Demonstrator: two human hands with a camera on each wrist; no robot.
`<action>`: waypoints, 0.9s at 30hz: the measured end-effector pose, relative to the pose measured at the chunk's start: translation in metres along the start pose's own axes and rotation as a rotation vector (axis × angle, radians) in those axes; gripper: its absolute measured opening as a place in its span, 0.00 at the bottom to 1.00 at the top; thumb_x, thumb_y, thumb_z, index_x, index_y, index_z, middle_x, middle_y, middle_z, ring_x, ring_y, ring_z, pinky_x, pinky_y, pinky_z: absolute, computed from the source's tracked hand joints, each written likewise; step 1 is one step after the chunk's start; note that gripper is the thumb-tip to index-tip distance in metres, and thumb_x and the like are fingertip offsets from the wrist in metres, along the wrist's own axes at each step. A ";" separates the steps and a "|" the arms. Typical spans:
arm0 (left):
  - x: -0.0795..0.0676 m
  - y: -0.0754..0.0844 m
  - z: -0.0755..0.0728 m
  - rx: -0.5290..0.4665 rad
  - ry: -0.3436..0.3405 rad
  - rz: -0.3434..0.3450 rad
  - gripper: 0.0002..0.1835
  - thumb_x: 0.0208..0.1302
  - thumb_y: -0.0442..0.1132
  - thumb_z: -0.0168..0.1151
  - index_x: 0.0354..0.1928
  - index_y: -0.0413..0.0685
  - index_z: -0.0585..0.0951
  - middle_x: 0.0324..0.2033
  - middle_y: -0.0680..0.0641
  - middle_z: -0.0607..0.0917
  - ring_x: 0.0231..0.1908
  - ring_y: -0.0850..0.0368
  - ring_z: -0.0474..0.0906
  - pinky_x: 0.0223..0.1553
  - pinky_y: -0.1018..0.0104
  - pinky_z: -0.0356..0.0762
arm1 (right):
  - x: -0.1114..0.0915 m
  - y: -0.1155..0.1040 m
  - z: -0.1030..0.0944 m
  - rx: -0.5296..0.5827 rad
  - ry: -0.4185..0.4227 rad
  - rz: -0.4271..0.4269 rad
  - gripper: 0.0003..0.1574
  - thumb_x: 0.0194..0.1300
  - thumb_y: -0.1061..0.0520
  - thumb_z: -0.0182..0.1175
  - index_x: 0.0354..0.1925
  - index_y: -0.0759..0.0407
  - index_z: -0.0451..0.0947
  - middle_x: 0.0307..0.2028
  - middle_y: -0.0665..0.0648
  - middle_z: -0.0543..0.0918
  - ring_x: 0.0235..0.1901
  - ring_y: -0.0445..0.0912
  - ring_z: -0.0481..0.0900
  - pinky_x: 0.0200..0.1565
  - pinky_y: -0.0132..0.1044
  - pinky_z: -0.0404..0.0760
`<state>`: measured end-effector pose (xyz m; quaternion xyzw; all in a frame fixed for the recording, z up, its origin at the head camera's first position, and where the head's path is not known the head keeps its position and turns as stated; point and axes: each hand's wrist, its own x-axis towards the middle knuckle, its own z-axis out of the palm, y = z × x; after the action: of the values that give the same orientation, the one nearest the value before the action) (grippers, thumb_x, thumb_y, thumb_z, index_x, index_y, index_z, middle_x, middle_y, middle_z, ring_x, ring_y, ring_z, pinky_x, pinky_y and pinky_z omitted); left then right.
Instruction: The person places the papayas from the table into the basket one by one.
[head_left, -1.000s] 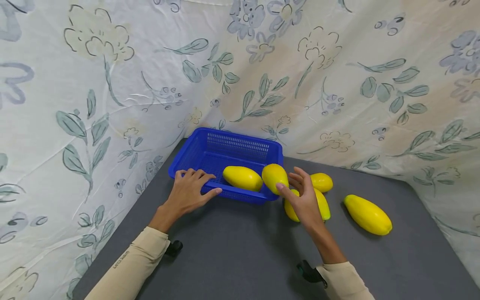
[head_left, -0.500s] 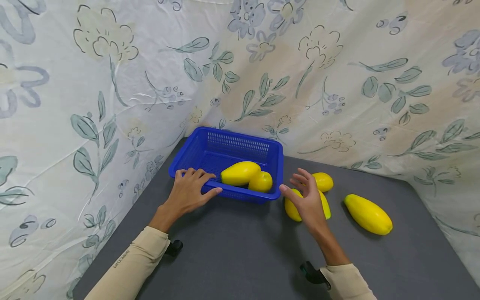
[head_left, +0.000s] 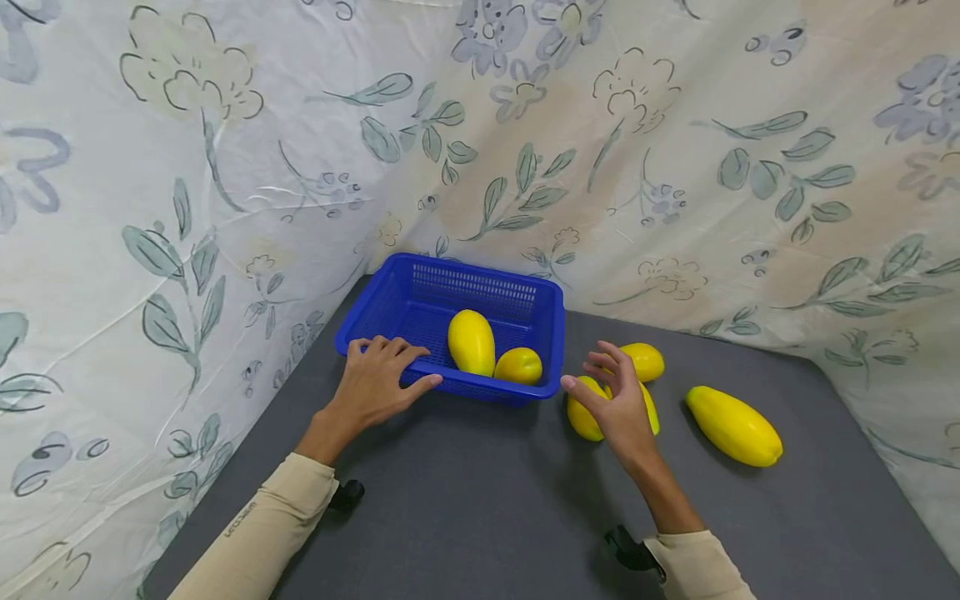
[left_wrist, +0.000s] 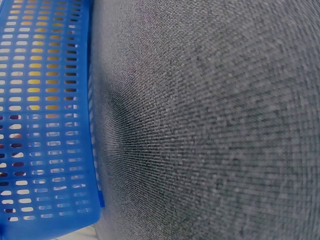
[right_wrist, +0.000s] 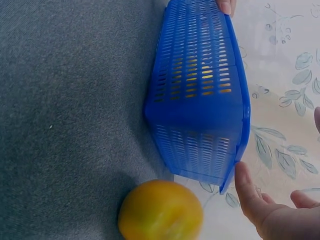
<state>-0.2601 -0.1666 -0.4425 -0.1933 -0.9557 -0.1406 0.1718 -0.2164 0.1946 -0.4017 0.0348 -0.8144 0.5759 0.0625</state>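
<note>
A blue plastic basket with slotted sides holds a long yellow fruit, papaya-like, and a rounder yellow fruit. My left hand grips its near rim, fingers over the inside and thumb outside. Just off the near right corner, my right hand hovers with spread, relaxed fingers and holds nothing. Below it lie a round yellow fruit and another yellow fruit, both partly covered by the hand. The right wrist view shows a round fruit beside the basket wall.
Behind the right hand sits one more yellow fruit. A long yellow fruit lies farther right on the dark grey tabletop. Floral cloth hangs behind and left of the table, close to the basket.
The right hand let go of the round yellow fruit, which dropped into the basket. The long fruit inside has turned more upright in view. The right hand drew slightly right; the left hand stayed.
</note>
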 end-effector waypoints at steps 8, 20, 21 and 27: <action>-0.001 -0.003 -0.001 -0.004 -0.003 0.005 0.33 0.71 0.70 0.59 0.65 0.56 0.84 0.58 0.43 0.85 0.58 0.39 0.77 0.65 0.31 0.61 | -0.004 0.004 -0.004 0.002 0.011 0.025 0.55 0.71 0.43 0.71 0.83 0.49 0.52 0.76 0.58 0.66 0.76 0.55 0.66 0.74 0.61 0.67; 0.000 -0.002 0.000 -0.002 0.001 0.000 0.33 0.70 0.69 0.60 0.65 0.55 0.84 0.58 0.43 0.84 0.58 0.39 0.76 0.64 0.31 0.61 | -0.005 0.019 -0.017 -0.009 0.011 0.002 0.50 0.74 0.48 0.69 0.82 0.49 0.55 0.74 0.60 0.68 0.74 0.56 0.68 0.55 0.20 0.74; 0.001 -0.002 0.000 -0.001 0.002 0.001 0.33 0.70 0.69 0.60 0.65 0.55 0.84 0.58 0.43 0.84 0.58 0.39 0.76 0.63 0.31 0.61 | -0.004 0.020 -0.018 -0.009 0.015 0.003 0.50 0.73 0.48 0.69 0.82 0.50 0.55 0.74 0.60 0.68 0.74 0.56 0.68 0.54 0.20 0.74; 0.003 0.001 0.001 -0.001 -0.009 -0.014 0.34 0.70 0.70 0.60 0.65 0.55 0.84 0.59 0.43 0.84 0.58 0.39 0.76 0.63 0.32 0.61 | -0.002 0.027 -0.027 -0.027 0.020 0.017 0.51 0.74 0.47 0.68 0.83 0.50 0.53 0.74 0.62 0.68 0.74 0.57 0.68 0.55 0.21 0.74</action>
<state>-0.2629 -0.1641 -0.4421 -0.1874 -0.9577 -0.1413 0.1666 -0.2159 0.2294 -0.4182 0.0212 -0.8218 0.5655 0.0660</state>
